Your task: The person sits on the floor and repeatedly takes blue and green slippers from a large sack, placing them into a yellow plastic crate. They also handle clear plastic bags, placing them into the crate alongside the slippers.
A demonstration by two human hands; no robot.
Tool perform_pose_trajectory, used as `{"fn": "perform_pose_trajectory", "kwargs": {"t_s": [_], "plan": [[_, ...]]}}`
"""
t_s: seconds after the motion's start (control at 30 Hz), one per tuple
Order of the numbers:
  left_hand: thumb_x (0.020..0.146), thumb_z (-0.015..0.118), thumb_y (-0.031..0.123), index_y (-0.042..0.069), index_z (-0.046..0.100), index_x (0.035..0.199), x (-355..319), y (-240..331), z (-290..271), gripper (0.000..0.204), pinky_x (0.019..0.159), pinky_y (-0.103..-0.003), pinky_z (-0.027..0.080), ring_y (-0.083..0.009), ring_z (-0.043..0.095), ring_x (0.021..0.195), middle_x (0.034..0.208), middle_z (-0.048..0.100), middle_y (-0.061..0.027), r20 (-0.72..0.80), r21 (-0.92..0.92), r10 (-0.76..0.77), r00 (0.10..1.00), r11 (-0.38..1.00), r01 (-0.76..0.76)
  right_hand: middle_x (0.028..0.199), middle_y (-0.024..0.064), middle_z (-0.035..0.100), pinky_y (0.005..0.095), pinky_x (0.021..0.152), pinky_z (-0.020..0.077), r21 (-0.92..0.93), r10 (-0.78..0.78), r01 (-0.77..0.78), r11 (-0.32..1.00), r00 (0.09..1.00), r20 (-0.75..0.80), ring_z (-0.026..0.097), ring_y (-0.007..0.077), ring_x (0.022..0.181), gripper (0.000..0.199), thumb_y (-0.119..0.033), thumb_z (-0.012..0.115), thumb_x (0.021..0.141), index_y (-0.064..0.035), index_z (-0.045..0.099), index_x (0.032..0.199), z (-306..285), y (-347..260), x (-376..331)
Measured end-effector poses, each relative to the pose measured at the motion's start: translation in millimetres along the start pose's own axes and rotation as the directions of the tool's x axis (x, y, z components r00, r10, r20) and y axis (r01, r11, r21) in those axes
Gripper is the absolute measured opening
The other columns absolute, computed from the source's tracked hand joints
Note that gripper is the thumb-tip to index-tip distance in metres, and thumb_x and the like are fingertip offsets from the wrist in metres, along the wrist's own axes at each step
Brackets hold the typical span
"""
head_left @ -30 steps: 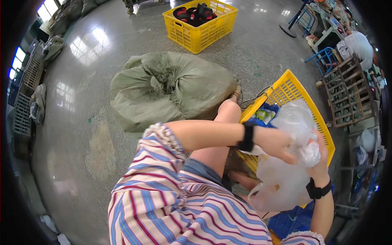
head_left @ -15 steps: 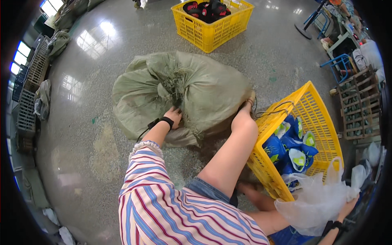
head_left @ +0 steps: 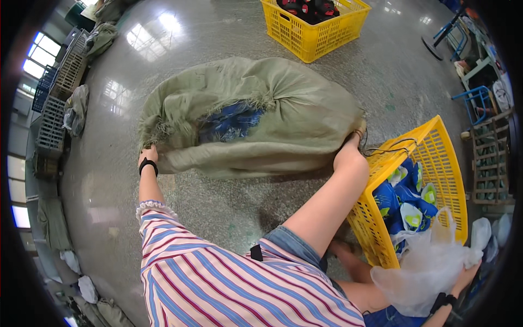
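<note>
A big grey-green woven sack (head_left: 305,117) lies on the floor in front of me, its frayed mouth spread and blue contents (head_left: 231,121) showing inside. At its left end, my left hand (head_left: 148,155) is closed on the sack's rim. My right hand (head_left: 467,275), far to the lower right, grips a translucent plastic bag (head_left: 417,272) that hangs against a yellow crate (head_left: 362,229). Blue shoes with pale green parts (head_left: 406,199) fill part of that tilted crate. My knee is beside the sack's right end.
Another yellow crate (head_left: 310,41) with black and red shoes (head_left: 310,10) stands beyond the sack. Wooden racks (head_left: 490,158) and blue stools (head_left: 473,103) line the right side. Slatted crates (head_left: 52,122) and more sacks stand along the left.
My left hand has moved left from the sack's middle, pulling its rim outward. The gathered mouth has spread, uncovering blue contents. My right hand still holds the plastic bag. The view has shifted slightly.
</note>
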State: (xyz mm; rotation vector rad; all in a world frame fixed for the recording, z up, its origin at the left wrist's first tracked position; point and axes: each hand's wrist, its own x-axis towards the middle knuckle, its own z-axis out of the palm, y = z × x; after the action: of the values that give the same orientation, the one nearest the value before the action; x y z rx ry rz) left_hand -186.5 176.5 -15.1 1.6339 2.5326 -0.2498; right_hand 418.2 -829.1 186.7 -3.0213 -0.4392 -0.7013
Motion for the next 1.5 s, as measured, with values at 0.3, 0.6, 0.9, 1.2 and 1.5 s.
{"fn": "perform_pose_trajectory", "kwargs": {"t_s": [0.3, 0.6, 0.9, 1.2, 1.5], "plan": [[0.073, 0.061, 0.033, 0.002, 0.046, 0.122, -121, 163, 103, 0.059, 0.090, -0.045, 0.042, -0.0336, 0.047, 0.114, 0.122, 0.050, -0.0195, -0.022, -0.019, 0.772, 0.636, 0.635, -0.772, 0.128, 0.0173, 0.045, 0.0313, 0.102, 0.0303, 0.150, 0.059, -0.074, 0.986, 0.993, 0.101, 0.043, 0.0267, 0.120, 0.070, 0.009, 0.059, 0.069, 0.0008, 0.033, 0.133, -32, -46, 16], [0.093, 0.034, 0.019, 0.009, 0.036, 0.134, -113, 286, 139, 0.042, 0.105, -0.043, 0.029, -0.0286, 0.032, 0.128, 0.139, 0.035, -0.0129, -0.167, 0.421, 0.850, 0.500, 0.520, -0.743, 0.119, 0.0111, 0.053, 0.0369, 0.086, 0.0464, -0.729, 0.094, -0.160, 0.666, 0.987, -0.130, 0.056, 0.0271, 0.104, 0.032, -0.005, 0.045, 0.085, -0.0079, 0.051, 0.117, -202, 17, -56], [0.080, 0.054, 0.025, 0.011, 0.051, 0.124, -132, 296, 151, 0.046, 0.085, -0.046, 0.045, -0.0341, 0.053, 0.107, 0.119, 0.056, -0.0137, -0.005, 0.328, 0.908, 0.419, 0.397, -0.857, 0.107, 0.0132, 0.049, 0.0459, 0.067, 0.0490, -0.709, 0.405, -0.674, 0.209, 0.719, -0.564, 0.059, 0.0335, 0.088, 0.034, -0.010, 0.045, 0.084, -0.0144, 0.049, 0.117, -341, -6, -155], [0.085, 0.048, 0.026, 0.006, 0.056, 0.114, -156, 268, 150, 0.036, 0.079, -0.043, 0.048, -0.0336, 0.063, 0.089, 0.104, 0.063, -0.0138, -0.005, 0.209, 0.791, 0.612, 0.599, -0.773, 0.108, 0.0125, 0.049, 0.0438, 0.072, 0.0494, -0.705, 0.572, -0.708, 0.039, 0.594, -0.566, 0.058, 0.0329, 0.092, 0.033, -0.008, 0.046, 0.082, -0.0144, 0.047, 0.115, -342, -7, -224], [0.087, 0.047, 0.028, 0.005, 0.058, 0.111, -182, 247, 147, 0.035, 0.079, -0.043, 0.048, -0.0342, 0.061, 0.092, 0.105, 0.062, -0.0168, 0.108, 0.175, 0.778, 0.619, 0.598, -0.782, 0.108, 0.0150, 0.048, 0.0456, 0.070, 0.0481, -0.725, 0.614, -0.647, 0.238, 0.678, -0.404, 0.058, 0.0356, 0.086, 0.038, -0.003, 0.052, 0.077, -0.0143, 0.047, 0.113, -283, 11, -205]]}}
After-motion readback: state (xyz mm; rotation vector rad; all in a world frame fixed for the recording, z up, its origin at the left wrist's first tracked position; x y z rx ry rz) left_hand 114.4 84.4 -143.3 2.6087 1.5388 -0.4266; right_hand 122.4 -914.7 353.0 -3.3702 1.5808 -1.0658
